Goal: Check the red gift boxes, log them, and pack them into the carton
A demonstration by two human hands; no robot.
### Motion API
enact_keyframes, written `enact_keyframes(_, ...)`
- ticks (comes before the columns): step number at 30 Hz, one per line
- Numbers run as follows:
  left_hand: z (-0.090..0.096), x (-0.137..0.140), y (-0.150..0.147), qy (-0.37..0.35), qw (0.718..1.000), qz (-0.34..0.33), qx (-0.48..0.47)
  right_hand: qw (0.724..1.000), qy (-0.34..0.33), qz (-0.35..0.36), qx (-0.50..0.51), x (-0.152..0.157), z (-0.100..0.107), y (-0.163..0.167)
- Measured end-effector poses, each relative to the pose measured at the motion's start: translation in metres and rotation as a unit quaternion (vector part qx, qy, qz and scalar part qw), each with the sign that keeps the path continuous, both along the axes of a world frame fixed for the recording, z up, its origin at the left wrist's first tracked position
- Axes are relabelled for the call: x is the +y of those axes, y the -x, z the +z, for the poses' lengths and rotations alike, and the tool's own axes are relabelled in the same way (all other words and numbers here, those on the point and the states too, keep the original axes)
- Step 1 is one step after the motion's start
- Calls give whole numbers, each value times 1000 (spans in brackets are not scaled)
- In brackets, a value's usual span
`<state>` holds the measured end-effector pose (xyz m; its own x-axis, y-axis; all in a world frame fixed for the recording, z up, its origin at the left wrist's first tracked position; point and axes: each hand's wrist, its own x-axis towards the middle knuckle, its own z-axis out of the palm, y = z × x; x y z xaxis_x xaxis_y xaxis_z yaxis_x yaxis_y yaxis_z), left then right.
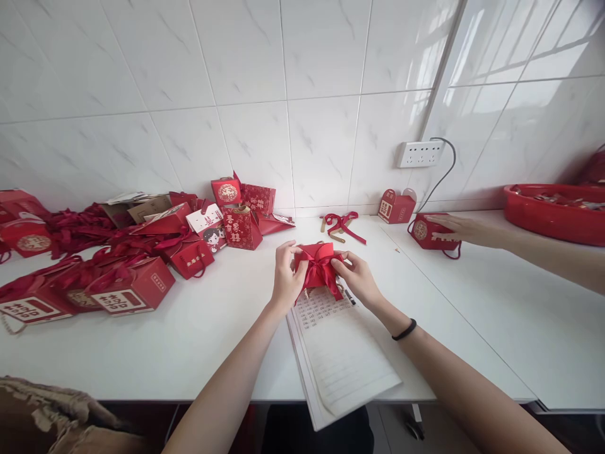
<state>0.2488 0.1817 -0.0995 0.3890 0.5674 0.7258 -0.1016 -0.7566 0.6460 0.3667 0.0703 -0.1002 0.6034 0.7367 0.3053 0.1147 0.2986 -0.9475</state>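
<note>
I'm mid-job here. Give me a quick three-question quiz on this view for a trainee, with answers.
1. True or false: a black band circles the person's right wrist.
2. Which item juts past the front edge of the white table?
a) the wall socket
b) the notebook
c) the red basin
3. What do the left hand and right hand both touch?

Key:
1. True.
2. b.
3. A red box with a ribbon bow.

left hand (287, 277) and right hand (358, 276) hold ribbon-tied red box (317, 261) over notebook (350, 362); co-worker's hand (456, 228) touching gold-printed box (420, 234).
</note>
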Motion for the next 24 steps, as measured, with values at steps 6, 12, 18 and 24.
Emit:
enact_keyframes(6,0,2,0,-5,996,86,1,1000,-3,-1,-9,1,-2,-2)
enact_keyframes(12,8,6,9,-59,994,50,81,1000,10,6,-13,0,-1,-3)
enact_keyframes(18,18,5,12,-15,992,2,125,1000,17,7,-20,0,0,-2)
enact_keyframes(24,14,5,7,-1,991,14,129,999,26,4,-40,-1,1,-4)
